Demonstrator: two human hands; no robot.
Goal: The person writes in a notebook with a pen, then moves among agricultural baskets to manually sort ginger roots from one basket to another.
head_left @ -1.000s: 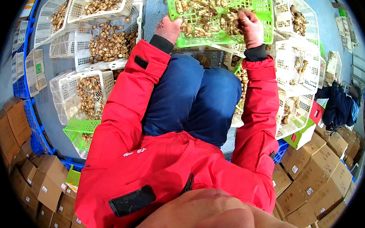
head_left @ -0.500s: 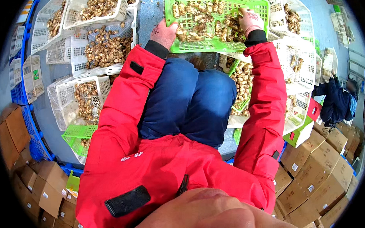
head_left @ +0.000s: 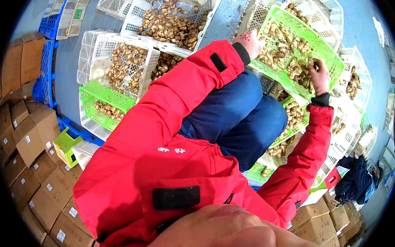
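A bright green plastic basket [head_left: 331, 59] of brown-and-white mushrooms [head_left: 280, 46] lies tilted just beyond my knees. My left hand [head_left: 251, 43], in a pink printed glove, is closed on the basket's left rim. Inside the basket's right part is my right hand [head_left: 319, 77], also gloved in pink. Its fingers are curled together at a mushroom among the others, and the fingertips are partly hidden. Under and nearer than this basket, another green basket [head_left: 305, 123] holds more mushrooms.
White crates of mushrooms stand left [head_left: 154, 63] and right [head_left: 360, 83]. A small green basket [head_left: 86, 93] sits at the left. Cardboard boxes [head_left: 45, 131] are stacked behind on both sides, with blue pallets [head_left: 47, 70] beside them. Another person [head_left: 354, 179] is at the far right.
My view and body have turned, so the scene has shifted and the green basket now appears farther right and slanted. The left hand keeps its rim grip; the right stays among the mushrooms.
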